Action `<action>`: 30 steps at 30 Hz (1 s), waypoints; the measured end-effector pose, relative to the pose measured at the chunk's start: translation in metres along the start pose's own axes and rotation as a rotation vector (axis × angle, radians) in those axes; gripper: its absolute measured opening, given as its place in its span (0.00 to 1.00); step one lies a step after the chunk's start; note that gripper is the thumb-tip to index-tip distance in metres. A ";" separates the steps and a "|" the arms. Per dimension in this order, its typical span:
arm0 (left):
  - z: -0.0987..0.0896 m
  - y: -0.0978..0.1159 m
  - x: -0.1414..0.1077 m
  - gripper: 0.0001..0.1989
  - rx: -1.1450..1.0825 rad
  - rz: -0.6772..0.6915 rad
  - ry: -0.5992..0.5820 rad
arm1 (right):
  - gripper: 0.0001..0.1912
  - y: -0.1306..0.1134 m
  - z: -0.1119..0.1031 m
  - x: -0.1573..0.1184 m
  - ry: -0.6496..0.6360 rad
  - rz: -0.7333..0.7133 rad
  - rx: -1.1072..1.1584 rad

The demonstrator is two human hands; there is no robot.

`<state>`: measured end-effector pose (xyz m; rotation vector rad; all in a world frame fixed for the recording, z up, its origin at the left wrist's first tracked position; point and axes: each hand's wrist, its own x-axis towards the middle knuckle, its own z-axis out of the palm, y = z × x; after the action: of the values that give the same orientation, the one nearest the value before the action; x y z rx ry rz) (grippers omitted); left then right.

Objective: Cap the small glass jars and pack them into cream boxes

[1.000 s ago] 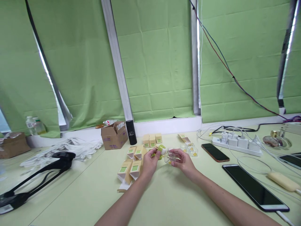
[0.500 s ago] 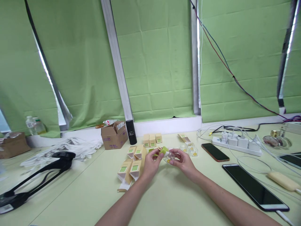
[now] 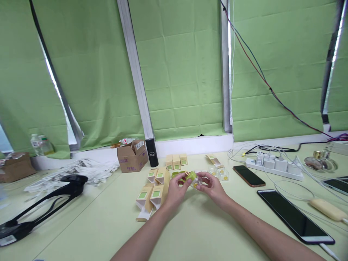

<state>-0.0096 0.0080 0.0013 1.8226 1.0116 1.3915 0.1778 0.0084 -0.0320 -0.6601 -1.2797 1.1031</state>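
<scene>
Above the table my left hand (image 3: 177, 187) is closed on a green cap (image 3: 193, 175), pinched between thumb and fingers. My right hand (image 3: 213, 187) grips a small clear bottle (image 3: 197, 182) with something yellow inside. Cap and bottle meet between the two hands; how firmly they are joined is hard to see. Another green piece (image 3: 174, 173) shows just behind my left fingers. Past my right hand stand several similar clear bottles (image 3: 224, 174) with yellow bits. Left of my left hand are several small tan boxes (image 3: 157, 192) with green labels, some with flaps raised.
Three tan boxes (image 3: 176, 163) and an opened one (image 3: 213, 160) lie farther back. A cardboard box (image 3: 132, 159) and black cylinder (image 3: 151, 153) stand behind. Phones (image 3: 295, 214) and a power strip (image 3: 272, 168) with cables occupy the right; a black strap-like frame (image 3: 51, 201) lies left.
My left hand has shifted the green cap slightly right and down onto the bottle; the white part below the cap no longer shows. My right hand has barely moved.
</scene>
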 end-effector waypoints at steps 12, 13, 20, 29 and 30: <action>0.001 0.004 -0.002 0.22 0.048 0.005 0.008 | 0.30 -0.001 0.000 -0.001 0.000 0.015 0.007; 0.001 0.004 -0.002 0.22 0.048 0.004 0.010 | 0.30 -0.001 0.000 -0.001 0.002 0.022 0.011; 0.001 0.003 -0.002 0.22 0.011 -0.004 0.015 | 0.30 -0.003 0.001 -0.002 0.012 0.016 0.011; -0.002 0.003 -0.003 0.24 -0.069 0.008 0.016 | 0.30 -0.004 0.000 -0.001 -0.018 0.006 -0.012; -0.002 0.002 -0.003 0.24 -0.080 0.012 0.014 | 0.30 -0.004 0.000 -0.001 -0.015 0.004 -0.014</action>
<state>-0.0117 0.0047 0.0022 1.7656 0.9398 1.4331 0.1787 0.0061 -0.0291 -0.6667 -1.3008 1.1053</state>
